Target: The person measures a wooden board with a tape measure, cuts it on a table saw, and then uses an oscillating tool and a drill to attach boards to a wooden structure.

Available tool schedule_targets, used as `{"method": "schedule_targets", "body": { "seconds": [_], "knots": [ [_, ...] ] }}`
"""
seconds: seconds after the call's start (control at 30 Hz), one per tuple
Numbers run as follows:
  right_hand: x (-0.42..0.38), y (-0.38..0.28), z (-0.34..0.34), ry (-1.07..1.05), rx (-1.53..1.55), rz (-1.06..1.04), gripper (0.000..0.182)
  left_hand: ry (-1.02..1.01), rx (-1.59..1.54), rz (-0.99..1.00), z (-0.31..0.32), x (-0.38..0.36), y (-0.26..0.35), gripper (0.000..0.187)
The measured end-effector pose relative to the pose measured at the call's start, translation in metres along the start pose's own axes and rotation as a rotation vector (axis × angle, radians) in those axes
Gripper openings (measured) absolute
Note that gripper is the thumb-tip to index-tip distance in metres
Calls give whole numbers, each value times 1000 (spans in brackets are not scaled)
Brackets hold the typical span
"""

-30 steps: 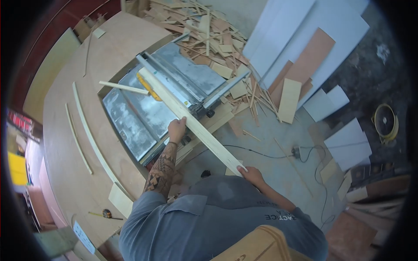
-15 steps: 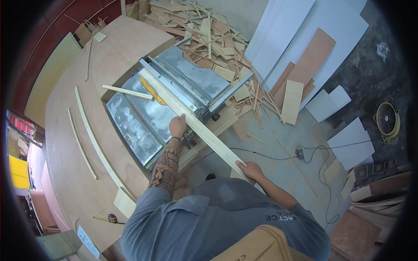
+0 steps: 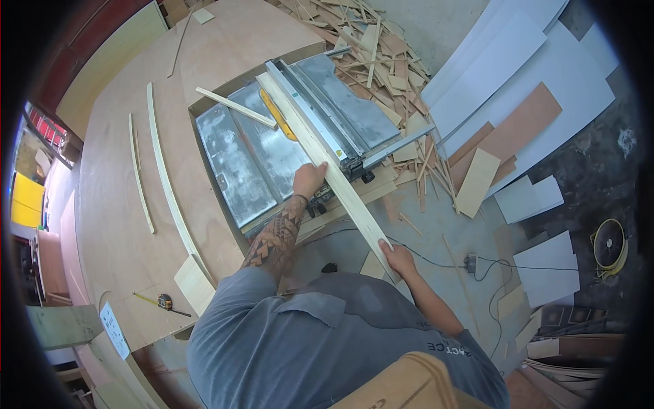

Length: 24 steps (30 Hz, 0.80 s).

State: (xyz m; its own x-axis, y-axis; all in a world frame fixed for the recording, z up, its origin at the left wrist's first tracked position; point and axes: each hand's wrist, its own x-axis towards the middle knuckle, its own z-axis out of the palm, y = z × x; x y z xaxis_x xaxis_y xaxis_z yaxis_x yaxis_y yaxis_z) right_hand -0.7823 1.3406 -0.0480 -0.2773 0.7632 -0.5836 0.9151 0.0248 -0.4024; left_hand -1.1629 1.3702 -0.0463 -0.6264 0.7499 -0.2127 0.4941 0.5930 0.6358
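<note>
A long pale wooden board lies along the metal fence of a table saw, its near part reaching out past the saw's front edge. Beside the fence, my left hand grips the board's left edge with curled fingers, close to the front of the saw. My right hand is wrapped around the board near its closer end, thumb on top. Left of the board sits the yellow blade insert; no blade can be made out. A short wood strip rests across the saw top.
A large plywood table surrounds the saw on the left, bearing thin strips and a tape measure. Offcuts pile up behind. White panels lean at right. A cord crosses the floor towards a yellow fan.
The view has turned, so the saw and table appear shifted, the saw up and to the right. Both hands keep hold of the board, which stays along the fence.
</note>
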Motion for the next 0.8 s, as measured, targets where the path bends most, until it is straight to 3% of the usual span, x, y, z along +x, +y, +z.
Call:
{"method": "schedule_targets", "body": {
  "seconds": [0.07,0.27,0.33,0.63,0.8],
  "knots": [
    [3,-3,0,-8,4,18,82,-120,-20,6,-1,-20,3,60],
    [16,-11,6,-42,47,19,87,15,117,267,35,13,-31,62],
    [14,-24,0,-72,89,46,90,-2,35,120,29,20,-29,60],
    [31,-50,-2,-107,93,38,94,-9,-17,134,14,39,-28,56],
    [45,-54,5,-69,108,3,94,102,79,175,10,47,-28,54]
  ]
}}
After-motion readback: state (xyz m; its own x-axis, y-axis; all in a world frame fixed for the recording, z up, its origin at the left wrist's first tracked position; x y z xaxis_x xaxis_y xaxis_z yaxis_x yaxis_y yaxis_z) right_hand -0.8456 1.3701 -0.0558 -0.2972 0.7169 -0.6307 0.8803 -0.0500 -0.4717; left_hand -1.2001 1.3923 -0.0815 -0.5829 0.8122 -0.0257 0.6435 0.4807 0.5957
